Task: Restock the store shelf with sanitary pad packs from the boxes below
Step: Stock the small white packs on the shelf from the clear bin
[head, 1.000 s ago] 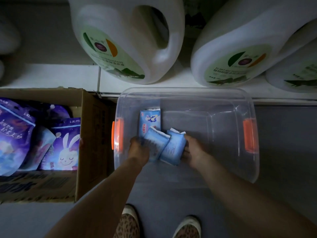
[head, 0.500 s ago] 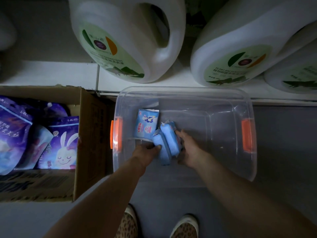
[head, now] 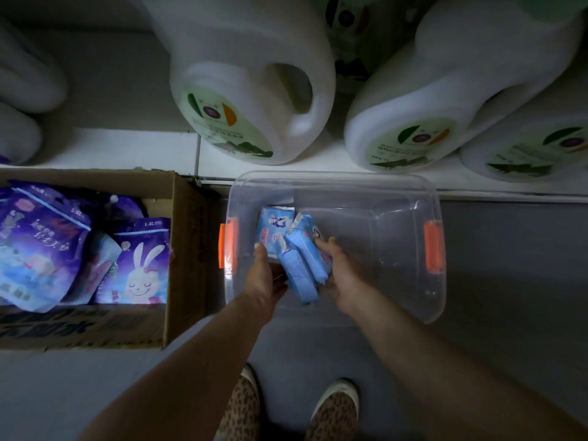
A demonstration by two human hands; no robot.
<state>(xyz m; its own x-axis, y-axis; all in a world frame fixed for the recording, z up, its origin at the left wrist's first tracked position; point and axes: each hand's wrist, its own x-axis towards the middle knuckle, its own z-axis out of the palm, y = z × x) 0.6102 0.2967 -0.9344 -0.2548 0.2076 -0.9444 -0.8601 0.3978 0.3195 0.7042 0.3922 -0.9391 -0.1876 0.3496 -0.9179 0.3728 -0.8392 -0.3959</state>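
Both soft blue pad packs (head: 302, 265) now stand on edge, clamped between your left hand (head: 264, 275) and right hand (head: 342, 268) inside the clear plastic bin (head: 413, 198), still unshelved.

Both hands (head: 265, 275) gripping blue packs (head: 300, 265) — clear bin (head: 397, 198)

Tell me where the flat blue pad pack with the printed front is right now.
In the head view it lies inside the clear plastic bin, at its left end near the orange latch, just beyond the left hand and beside the two upright blue packs.
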